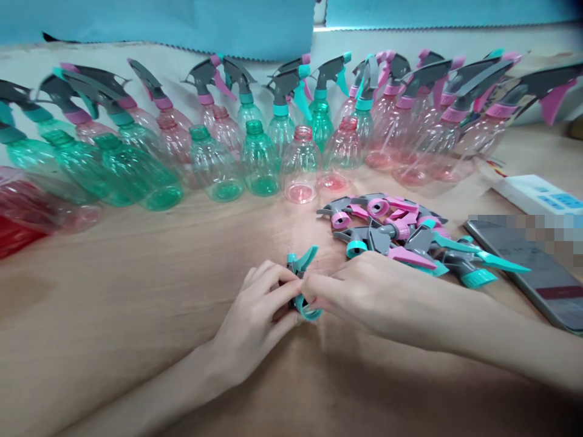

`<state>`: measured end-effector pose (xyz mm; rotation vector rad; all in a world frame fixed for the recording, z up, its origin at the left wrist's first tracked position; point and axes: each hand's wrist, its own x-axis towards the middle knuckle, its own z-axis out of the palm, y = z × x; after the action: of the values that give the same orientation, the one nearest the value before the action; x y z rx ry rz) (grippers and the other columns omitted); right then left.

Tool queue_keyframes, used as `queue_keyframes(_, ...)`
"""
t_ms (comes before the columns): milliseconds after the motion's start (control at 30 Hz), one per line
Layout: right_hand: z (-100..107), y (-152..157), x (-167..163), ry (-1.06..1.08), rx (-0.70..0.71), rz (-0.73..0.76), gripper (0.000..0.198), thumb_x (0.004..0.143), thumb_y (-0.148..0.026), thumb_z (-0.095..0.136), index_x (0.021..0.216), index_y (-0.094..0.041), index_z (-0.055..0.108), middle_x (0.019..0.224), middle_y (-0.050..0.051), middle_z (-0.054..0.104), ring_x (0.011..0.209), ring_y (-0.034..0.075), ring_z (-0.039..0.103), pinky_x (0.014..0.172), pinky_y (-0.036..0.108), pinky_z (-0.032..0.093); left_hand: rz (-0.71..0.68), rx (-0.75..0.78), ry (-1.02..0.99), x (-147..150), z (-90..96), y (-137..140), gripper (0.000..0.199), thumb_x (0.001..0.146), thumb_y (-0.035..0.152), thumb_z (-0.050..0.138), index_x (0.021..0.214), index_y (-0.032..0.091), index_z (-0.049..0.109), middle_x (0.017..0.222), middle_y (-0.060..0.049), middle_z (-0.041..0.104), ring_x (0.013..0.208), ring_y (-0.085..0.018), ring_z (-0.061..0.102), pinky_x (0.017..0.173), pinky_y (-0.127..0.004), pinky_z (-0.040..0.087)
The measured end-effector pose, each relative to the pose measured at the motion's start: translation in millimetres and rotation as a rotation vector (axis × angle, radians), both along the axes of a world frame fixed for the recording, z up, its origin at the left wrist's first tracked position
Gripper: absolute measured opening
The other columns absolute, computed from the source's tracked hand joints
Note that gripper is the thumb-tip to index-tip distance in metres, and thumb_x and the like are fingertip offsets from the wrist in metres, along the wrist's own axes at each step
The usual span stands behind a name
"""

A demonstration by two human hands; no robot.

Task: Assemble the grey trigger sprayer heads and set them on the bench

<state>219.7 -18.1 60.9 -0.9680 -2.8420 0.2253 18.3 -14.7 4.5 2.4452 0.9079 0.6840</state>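
My left hand [255,315] is closed around a grey and teal spray trigger head [302,262], low over the front middle of the table. The teal collar faces toward me, and a teal lever sticks up beyond my fingers. My right hand [359,297] presses its bent fingers together against the same spray head beside the collar. Whether those fingertips pinch a small part is hidden. Just beyond my right hand lies a pile of loose spray heads [401,227], some with pink parts and some with teal ones.
Open-necked green bottles [260,161] and clear pink bottles [302,167] stand in front of rows of bottles fitted with spray heads [280,124]. A phone [532,267] and a white power strip [542,191] lie at right. Something red [20,224] is at the left edge.
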Motion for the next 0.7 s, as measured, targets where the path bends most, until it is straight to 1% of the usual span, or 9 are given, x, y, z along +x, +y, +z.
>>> queue_keyframes(100,-1.5,0.5,4.2,0.040,-0.087,0.000,0.013,0.082,-0.005,0.049,0.082,-0.016,0.056,0.056,-0.005,0.051,0.043,0.007,0.035,0.042,0.022,0.018,0.034,0.012,0.010,-0.9,-0.4,2.1,0.015,0.086,0.016,0.056,0.099,0.021,0.062,0.091,-0.003,0.058,0.086,-0.019,0.050,0.074,-0.033,0.040)
queue_keyframes(167,-2.8,0.4,6.4,0.036,-0.111,-0.026,0.013,0.082,-0.006,0.050,0.082,-0.017,0.055,0.053,-0.006,0.050,0.042,0.008,0.035,0.041,0.022,0.018,0.057,0.004,-0.005,-2.1,-1.8,4.4,0.024,0.084,0.013,0.057,0.106,0.022,0.060,0.094,-0.003,0.058,0.087,-0.018,0.051,0.076,-0.032,0.042)
queue_keyframes(233,-3.0,0.7,8.0,0.065,-0.128,-0.060,0.012,0.084,-0.010,0.050,0.078,-0.018,0.055,0.054,-0.005,0.051,0.043,0.008,0.038,0.042,0.022,0.019,0.061,-0.010,-0.034,-3.2,-3.4,6.2,0.027,0.082,0.011,0.059,0.106,0.022,0.060,0.095,-0.003,0.058,0.087,-0.018,0.051,0.075,-0.031,0.043)
queue_keyframes(300,-2.7,1.3,9.0,0.134,-0.136,-0.096,0.011,0.088,-0.017,0.049,0.081,-0.020,0.056,0.061,-0.004,0.055,0.049,0.009,0.044,0.044,0.022,0.023,0.066,-0.026,-0.058,-3.9,-4.5,7.1,0.027,0.081,0.010,0.060,0.105,0.022,0.061,0.095,-0.003,0.058,0.087,-0.018,0.051,0.074,-0.030,0.044)
queue_keyframes(367,-3.0,1.3,9.1,0.204,-0.079,-0.129,0.013,0.090,-0.022,0.046,0.085,-0.020,0.058,0.064,-0.003,0.055,0.052,0.009,0.045,0.047,0.023,0.026,0.081,-0.049,-0.072,-3.7,-4.7,6.7,0.029,0.079,0.010,0.062,0.105,0.022,0.062,0.094,-0.003,0.058,0.087,-0.017,0.051,0.073,-0.029,0.044)
queue_keyframes(433,-4.8,0.8,7.6,0.267,0.052,-0.141,0.019,0.091,-0.021,0.044,0.080,-0.018,0.059,0.060,-0.003,0.052,0.051,0.010,0.042,0.047,0.025,0.025,0.091,-0.083,-0.094,-2.8,-4.1,5.7,0.029,0.078,0.012,0.065,0.105,0.022,0.063,0.092,-0.002,0.057,0.085,-0.016,0.052,0.072,-0.027,0.044)
queue_keyframes(533,-10.3,-0.4,2.2,0.350,0.182,-0.052,0.027,0.088,-0.013,0.042,0.065,-0.015,0.056,0.056,-0.002,0.049,0.050,0.010,0.039,0.046,0.026,0.025,0.105,-0.126,-0.156,-1.0,-2.6,4.5,0.025,0.077,0.018,0.068,0.102,0.022,0.064,0.088,-0.001,0.057,0.080,-0.015,0.054,0.066,-0.025,0.045)
queue_keyframes(600,-15.0,-1.0,-1.8,0.372,0.212,0.019,0.031,0.088,-0.008,0.039,0.061,-0.015,0.054,0.055,-0.001,0.049,0.050,0.010,0.038,0.046,0.026,0.024,0.122,-0.145,-0.190,-0.2,-1.5,4.3,0.021,0.079,0.021,0.067,0.100,0.021,0.065,0.088,-0.001,0.058,0.077,-0.014,0.055,0.063,-0.023,0.045)
queue_keyframes(700,-21.4,-1.4,-4.4,0.362,0.202,0.043,0.032,0.088,-0.007,0.037,0.062,-0.015,0.054,0.054,-0.002,0.048,0.048,0.009,0.036,0.046,0.026,0.023,0.141,-0.154,-0.205,0.1,-0.3,4.6,0.018,0.080,0.023,0.066,0.098,0.021,0.066,0.087,-0.002,0.059,0.076,-0.013,0.056,0.062,-0.023,0.045)
